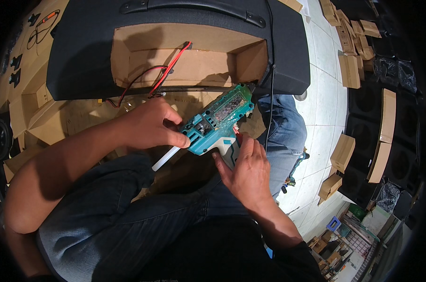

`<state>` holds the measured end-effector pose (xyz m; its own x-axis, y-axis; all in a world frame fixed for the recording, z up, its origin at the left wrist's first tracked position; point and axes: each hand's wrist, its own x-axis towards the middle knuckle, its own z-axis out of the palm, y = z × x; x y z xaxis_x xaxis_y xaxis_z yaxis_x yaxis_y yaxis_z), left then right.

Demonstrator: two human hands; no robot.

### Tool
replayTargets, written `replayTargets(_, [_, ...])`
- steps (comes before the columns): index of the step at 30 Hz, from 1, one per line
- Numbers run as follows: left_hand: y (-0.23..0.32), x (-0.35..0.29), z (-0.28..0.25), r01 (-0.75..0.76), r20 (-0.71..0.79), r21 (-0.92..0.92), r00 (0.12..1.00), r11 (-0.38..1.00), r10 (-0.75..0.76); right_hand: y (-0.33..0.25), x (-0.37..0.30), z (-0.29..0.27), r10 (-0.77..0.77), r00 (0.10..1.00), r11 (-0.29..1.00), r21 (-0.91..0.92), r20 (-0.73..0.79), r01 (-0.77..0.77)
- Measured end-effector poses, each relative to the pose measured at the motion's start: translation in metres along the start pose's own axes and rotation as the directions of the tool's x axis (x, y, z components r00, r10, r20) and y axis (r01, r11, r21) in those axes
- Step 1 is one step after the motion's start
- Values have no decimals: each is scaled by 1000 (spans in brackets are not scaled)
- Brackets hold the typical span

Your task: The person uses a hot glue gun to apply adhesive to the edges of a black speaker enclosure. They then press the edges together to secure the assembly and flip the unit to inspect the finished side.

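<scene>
Glue gun point(212, 128) lies on the near side of the black cabinet point(81, 56), nose toward it. Right hand point(250, 171): grip wrapped round the pale handle. Left hand point(151, 121): thumb touches the gun's rear; cannot tell whether that grip pinches housing or white rod point(164, 160). Judgement: brace the handle, keep rod and barrel in line. Materials: hard teal shell, rough crusted patch; smooth cylindrical rod; matt dark cabinet covering.

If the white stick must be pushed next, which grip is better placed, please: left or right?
Probably the left grip: its thumb is at the end of the teal tool where the white stick protrudes. The right grip is at the handle, farther from the stick.
</scene>
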<state>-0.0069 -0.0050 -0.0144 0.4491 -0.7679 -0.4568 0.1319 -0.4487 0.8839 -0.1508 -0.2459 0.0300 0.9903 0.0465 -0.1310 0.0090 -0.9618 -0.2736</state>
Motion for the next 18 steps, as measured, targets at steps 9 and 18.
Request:
replayTargets(9, [10, 0, -6, -2, 81, 46, 997, 999, -1, 1, -1, -5, 28, 999, 999, -21, 18, -27])
replayTargets(18, [0, 3, 1, 18, 53, 56, 998, 998, -21, -1, 2, -3, 78, 996, 997, 19, 37, -79])
